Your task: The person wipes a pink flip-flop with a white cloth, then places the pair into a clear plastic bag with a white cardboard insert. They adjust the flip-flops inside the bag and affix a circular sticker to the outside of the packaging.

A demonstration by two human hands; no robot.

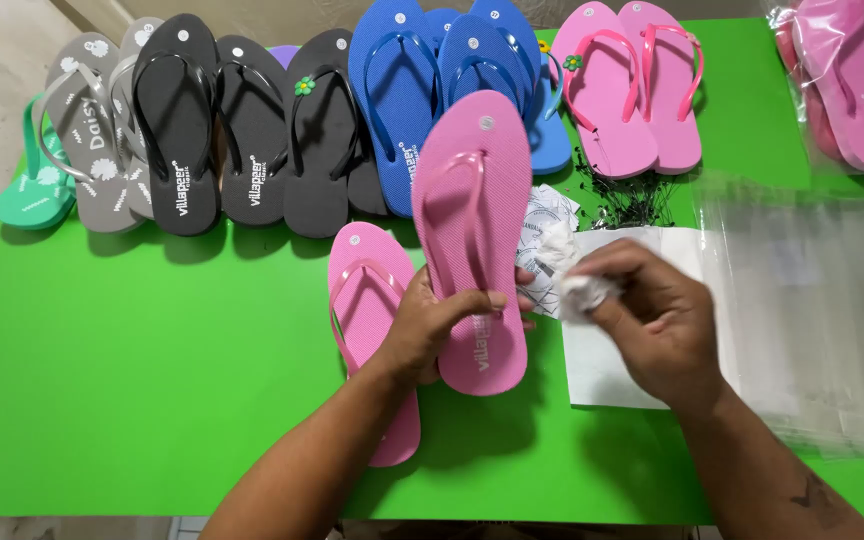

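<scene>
My left hand [430,322] grips a pink flip-flop [474,235] by its lower half and holds it tilted above the green table [132,360]. Its mate, a second pink flip-flop [367,300], lies flat on the table just left of that hand, partly under my wrist. My right hand [652,315] is closed on a small crumpled white wad [584,292] beside the held flip-flop's right edge. Under that hand lies a white sheet [602,365], with a printed white packet [542,225] behind it.
Along the far edge stand rows of flip-flops: mint [37,185], grey [92,130], black [242,120], blue [402,90] and pink [632,90]. A pile of small black fasteners [627,200] lies near the pink pair. Clear plastic bags [822,310] are stacked at right, bagged pink flip-flops [852,80] behind.
</scene>
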